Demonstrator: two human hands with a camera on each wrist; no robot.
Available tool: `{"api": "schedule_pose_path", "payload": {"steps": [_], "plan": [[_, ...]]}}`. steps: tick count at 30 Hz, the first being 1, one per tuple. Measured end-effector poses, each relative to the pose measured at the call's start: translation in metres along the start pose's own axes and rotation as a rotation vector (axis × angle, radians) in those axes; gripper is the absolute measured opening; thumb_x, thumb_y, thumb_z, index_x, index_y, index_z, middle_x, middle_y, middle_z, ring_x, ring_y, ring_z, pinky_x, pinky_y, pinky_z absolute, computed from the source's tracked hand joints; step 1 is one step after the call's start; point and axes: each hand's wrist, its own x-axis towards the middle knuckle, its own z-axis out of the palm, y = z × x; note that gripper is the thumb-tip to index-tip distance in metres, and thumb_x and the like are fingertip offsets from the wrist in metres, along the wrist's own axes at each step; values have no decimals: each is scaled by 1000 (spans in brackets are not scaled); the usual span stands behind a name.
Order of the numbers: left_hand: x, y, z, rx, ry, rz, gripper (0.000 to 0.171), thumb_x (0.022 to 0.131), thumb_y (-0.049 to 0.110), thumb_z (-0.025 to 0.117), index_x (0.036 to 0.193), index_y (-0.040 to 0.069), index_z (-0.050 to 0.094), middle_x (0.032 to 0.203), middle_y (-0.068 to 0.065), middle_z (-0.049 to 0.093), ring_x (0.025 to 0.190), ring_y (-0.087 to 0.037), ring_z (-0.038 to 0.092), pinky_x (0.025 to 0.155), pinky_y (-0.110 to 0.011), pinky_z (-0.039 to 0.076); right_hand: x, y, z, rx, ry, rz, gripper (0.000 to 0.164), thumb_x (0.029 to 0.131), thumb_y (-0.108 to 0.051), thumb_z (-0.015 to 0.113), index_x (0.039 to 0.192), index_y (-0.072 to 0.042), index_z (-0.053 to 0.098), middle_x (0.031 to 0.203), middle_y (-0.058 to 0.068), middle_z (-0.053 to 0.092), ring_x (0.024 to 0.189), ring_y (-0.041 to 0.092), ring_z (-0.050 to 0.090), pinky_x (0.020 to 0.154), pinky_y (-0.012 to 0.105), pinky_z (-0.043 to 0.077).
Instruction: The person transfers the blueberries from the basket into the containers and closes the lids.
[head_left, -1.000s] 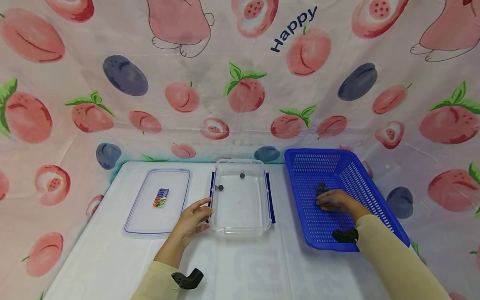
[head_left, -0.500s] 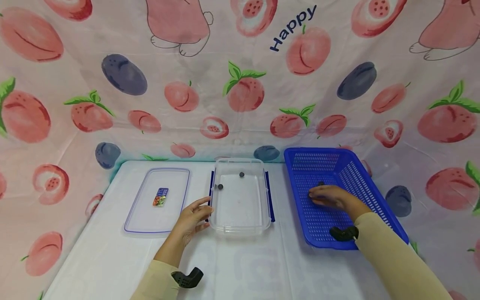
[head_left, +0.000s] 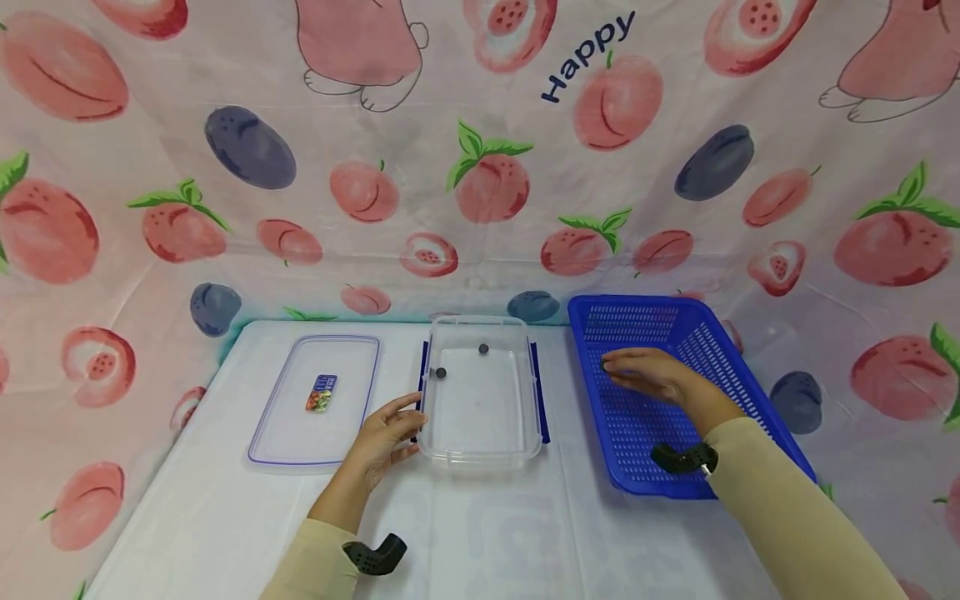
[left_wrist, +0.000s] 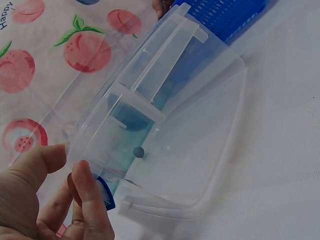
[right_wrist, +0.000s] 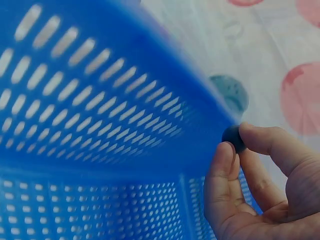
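Note:
My right hand [head_left: 648, 375] is over the left side of the blue basket [head_left: 611, 454]. In the right wrist view, thumb and fingertips pinch a small dark ball [right_wrist: 233, 138], like a blueberry, near the basket's rim. My left hand [head_left: 390, 437] holds the left side of a clear plastic box [head_left: 480, 457]; its fingers bend by the box's blue latch [left_wrist: 105, 192] in the left wrist view. Inside the box lie two dark balls, one near the back [head_left: 483, 349] and another ball [head_left: 441, 373] at the left wall.
A clear lid [head_left: 300, 446] with a blue rim lies flat left of the box, bearing a colourful label [head_left: 321, 393]. All stand on a white-covered table [head_left: 487, 542]. A fruit-printed cloth [head_left: 420, 125] hangs behind. The basket's perforated walls surround the right hand's space.
My right hand has risen from the basket's floor and moved left and back toward its left wall, carrying a dark ball. The left hand and the box have stayed put.

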Motion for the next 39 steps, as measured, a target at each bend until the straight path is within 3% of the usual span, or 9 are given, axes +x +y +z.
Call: {"api": "schedule_pose_path", "payload": {"steps": [5, 14, 21, 29, 39], "plan": [[1, -1, 0, 6, 5, 4, 51, 92, 12, 68, 140, 9, 54, 94, 4, 63, 87, -14, 53, 67, -23, 55, 0, -7, 9, -25, 4, -32, 56, 97, -13, 62, 142, 12, 41, 122, 2, 62, 114, 14, 59, 106, 33, 46], [-1, -2, 0, 5, 9, 11, 50, 90, 12, 70, 138, 9, 55, 94, 3, 63, 86, -16, 54, 66, -23, 55, -4, -17, 30, -5, 13, -106, 49, 97, -10, 61, 137, 13, 46, 107, -7, 65, 99, 7, 64, 95, 26, 53], [-1, -1, 1, 8, 5, 12, 51, 91, 13, 69, 139, 9, 54, 94, 3, 63, 86, -15, 54, 67, -23, 55, -4, -22, 49, -31, 1, -123, 50, 98, -11, 60, 139, 14, 44, 115, 0, 62, 100, 5, 62, 95, 24, 52], [1, -2, 0, 2, 2, 7, 50, 91, 12, 68, 139, 10, 54, 96, 3, 63, 86, -14, 54, 67, -23, 55, 1, -28, 69, 46, -18, -153, 45, 97, -6, 59, 136, 14, 47, 104, -6, 64, 94, 4, 64, 89, 21, 53], [0, -1, 0, 0, -7, 0, 50, 92, 13, 68, 140, 10, 53, 96, 4, 62, 84, -12, 53, 67, -22, 55, 11, -31, 94, 111, -15, -183, 46, 95, -1, 57, 135, 19, 44, 105, -2, 64, 89, 5, 64, 85, 20, 54]]}}
